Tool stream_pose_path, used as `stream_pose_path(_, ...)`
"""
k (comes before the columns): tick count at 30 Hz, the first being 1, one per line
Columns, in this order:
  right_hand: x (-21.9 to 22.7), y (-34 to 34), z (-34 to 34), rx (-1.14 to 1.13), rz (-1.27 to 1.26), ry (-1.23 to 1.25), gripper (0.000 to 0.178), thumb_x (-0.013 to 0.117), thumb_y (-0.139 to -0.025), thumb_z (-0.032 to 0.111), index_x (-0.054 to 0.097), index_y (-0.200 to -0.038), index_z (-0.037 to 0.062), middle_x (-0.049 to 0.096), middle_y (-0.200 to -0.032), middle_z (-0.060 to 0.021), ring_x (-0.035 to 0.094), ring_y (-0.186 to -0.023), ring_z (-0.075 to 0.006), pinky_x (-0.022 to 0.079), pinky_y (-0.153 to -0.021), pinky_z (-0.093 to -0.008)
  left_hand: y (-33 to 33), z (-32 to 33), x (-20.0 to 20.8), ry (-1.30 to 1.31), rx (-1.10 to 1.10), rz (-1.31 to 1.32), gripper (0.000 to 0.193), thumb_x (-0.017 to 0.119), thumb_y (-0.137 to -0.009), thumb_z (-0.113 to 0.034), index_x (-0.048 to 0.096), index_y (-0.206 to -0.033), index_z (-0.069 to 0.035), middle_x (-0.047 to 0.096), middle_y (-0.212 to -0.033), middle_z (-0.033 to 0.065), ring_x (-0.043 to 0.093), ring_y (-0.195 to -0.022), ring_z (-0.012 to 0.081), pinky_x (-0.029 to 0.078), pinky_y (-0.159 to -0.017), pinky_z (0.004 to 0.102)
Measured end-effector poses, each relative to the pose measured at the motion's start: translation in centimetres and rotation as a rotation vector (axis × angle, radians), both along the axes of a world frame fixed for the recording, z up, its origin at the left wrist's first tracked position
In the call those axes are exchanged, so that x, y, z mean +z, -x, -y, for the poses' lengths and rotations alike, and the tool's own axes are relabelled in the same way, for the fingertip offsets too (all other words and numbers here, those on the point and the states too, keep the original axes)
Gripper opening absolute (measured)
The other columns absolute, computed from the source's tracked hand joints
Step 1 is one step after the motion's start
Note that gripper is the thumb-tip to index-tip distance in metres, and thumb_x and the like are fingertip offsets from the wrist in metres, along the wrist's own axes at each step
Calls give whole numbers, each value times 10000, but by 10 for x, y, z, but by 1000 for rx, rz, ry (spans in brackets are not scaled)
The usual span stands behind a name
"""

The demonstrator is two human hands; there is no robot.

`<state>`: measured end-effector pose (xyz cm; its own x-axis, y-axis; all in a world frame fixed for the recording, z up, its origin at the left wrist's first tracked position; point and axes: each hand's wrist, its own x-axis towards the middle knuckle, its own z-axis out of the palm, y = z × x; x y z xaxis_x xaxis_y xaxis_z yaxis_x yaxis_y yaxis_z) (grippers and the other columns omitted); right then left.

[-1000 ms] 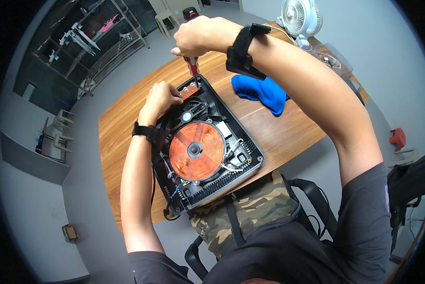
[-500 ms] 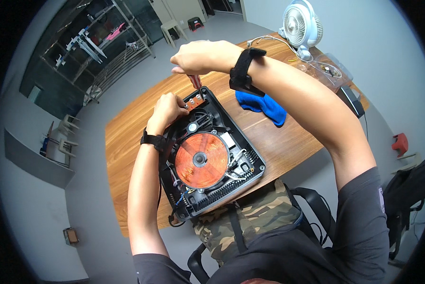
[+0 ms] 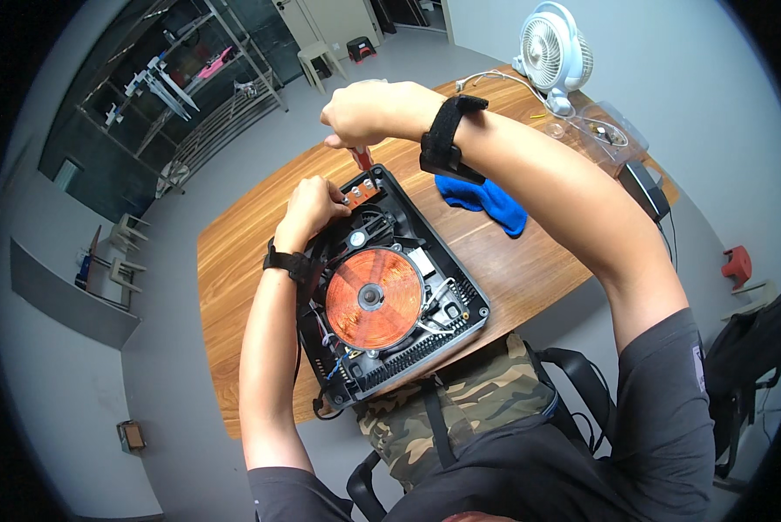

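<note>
Head view: open black housing (image 3: 412, 209) sits on the near part of the desk (image 3: 538, 261), angled, far end under both hands. Right hand (image 3: 362, 115) is wrapped around the handle of a red screwdriver (image 3: 363, 159), shaft pointing down at the right end of the orange board (image 3: 362, 195) in the housing's far end; can't tell if the tip is seated on a screw. Left hand (image 3: 310, 210) has its fingers bent down on the board's left end, touching it; pinch or plain press, can't tell. Copper coil (image 3: 377, 324) lies in the middle of the housing, white wires (image 3: 439, 315) just right of it. Blue cloth (image 3: 486, 204) to the right, apart from the housing; fan (image 3: 549, 54) at the far right of the desk. Handling, my read: board is light, stiff, thin, could crack if levered; hold by edges or ends, off the parts on top. Screwdriver looks rigid with a grippy handle; keep it upright, as a slip would scratch the board. Housing is probably stiff plastic with moderate heft; take it by the outer side walls, never by coil or wires, which look easiest to damage.
</note>
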<state>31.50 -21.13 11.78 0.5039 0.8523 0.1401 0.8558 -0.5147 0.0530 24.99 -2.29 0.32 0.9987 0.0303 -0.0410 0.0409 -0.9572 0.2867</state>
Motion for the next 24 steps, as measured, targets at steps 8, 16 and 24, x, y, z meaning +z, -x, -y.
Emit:
stream_pose_path(8,8,8,0,-75,-7,30,308,604,-912,207,642,-1152,16,745,-936,-179,726,-919,-350,582,-784,-441,0,-8,-3,14,5,-1,305,898,-687,-190,806,-943,-52,769,-916,165,741,-873,313,572,-808,399)
stream_pose_path(16,14,8,1,-41,-191,4,250,635,-962,253,641,-1070,28,735,-851,-158,723,-668,-272,571,-586,-366,1,-8,-5,-25,-57,62,291,881,-710,-154,801,-954,-17,772,-849,150,738,-714,252,584,-672,365)
stream_pose_path(24,13,10,0,-65,-18,97,321,573,-946,215,712,-1184,50,748,-1088,-160,725,-994,-329,582,-834,-451,-1,-2,-1,-1,-38,26,305,889,-703,-170,801,-959,-30,768,-854,156,735,-745,276,578,-705,385)
